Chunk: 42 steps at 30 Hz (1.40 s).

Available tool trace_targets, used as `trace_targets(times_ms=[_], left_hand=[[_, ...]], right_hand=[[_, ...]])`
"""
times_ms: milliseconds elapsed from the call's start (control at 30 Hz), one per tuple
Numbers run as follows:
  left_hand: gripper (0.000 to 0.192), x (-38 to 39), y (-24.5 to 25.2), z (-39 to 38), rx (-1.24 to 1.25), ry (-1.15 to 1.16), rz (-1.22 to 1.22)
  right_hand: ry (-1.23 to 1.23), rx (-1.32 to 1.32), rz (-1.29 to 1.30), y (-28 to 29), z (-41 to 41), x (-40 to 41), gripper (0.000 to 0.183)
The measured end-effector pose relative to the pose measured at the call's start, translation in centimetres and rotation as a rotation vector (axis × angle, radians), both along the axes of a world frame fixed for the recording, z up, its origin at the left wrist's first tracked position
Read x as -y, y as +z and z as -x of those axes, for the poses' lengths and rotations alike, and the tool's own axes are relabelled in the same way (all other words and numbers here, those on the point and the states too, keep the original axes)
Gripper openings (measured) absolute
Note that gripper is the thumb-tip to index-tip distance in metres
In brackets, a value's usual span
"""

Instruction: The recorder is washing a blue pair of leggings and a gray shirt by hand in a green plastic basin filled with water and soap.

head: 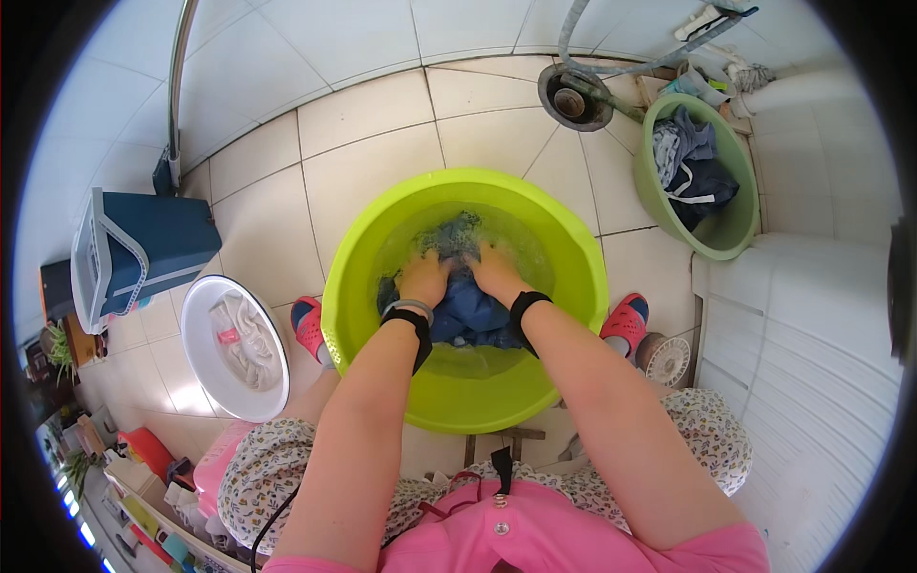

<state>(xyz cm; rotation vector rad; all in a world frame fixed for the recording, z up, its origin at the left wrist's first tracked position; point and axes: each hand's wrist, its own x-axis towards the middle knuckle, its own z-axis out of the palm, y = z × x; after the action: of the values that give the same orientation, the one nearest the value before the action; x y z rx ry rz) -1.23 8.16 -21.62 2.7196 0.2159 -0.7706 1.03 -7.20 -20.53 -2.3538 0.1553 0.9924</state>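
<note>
A large lime-green plastic basin (466, 408) with water in it stands on the floor before me, between my feet. Blue cloth (469, 304), wet and bunched, lies in the water. My left hand (424, 278) presses on the left part of the cloth, and my right hand (496, 271) rests on its upper right part. Both sets of fingertips are partly under water and blurred by bubbles, so their grip on the cloth is hard to make out. Black bands circle both wrists, with a grey ring beside the left one.
On the left, a white basin (192, 358) holds pale cloth near a blue bin (161, 236). A green tub (645, 193) with dark clothes stands at the upper right, beside a floor drain (548, 100) with a hose. A white ridged appliance (809, 358) borders the right side.
</note>
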Motion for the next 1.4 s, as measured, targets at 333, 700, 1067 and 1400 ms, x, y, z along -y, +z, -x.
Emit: trace_targets(times_ms=[333, 700, 1067, 1400], left_hand=[[0.063, -0.2, 7.9, 0.6, 0.197, 0.694, 0.546], [0.076, 2.6, 9.6, 5.7, -0.153, -0.098, -0.054], [0.072, 1.5, 4.0, 5.3, -0.015, -0.225, -0.089], [0.056, 1.5, 2.4, 1.9, -0.167, -0.172, -0.143]], right_hand=[[-0.074, 0.663, -0.361, 7.7, 3.7, 1.5, 0.028], [-0.536, 0.356, -0.120, 6.9, 10.7, 0.0, 0.076], [-0.335, -0.019, 0.175, 2.1, 9.1, -2.2, 0.082], [-0.227, -0.124, 0.181, -1.1, 5.4, -1.7, 0.058]])
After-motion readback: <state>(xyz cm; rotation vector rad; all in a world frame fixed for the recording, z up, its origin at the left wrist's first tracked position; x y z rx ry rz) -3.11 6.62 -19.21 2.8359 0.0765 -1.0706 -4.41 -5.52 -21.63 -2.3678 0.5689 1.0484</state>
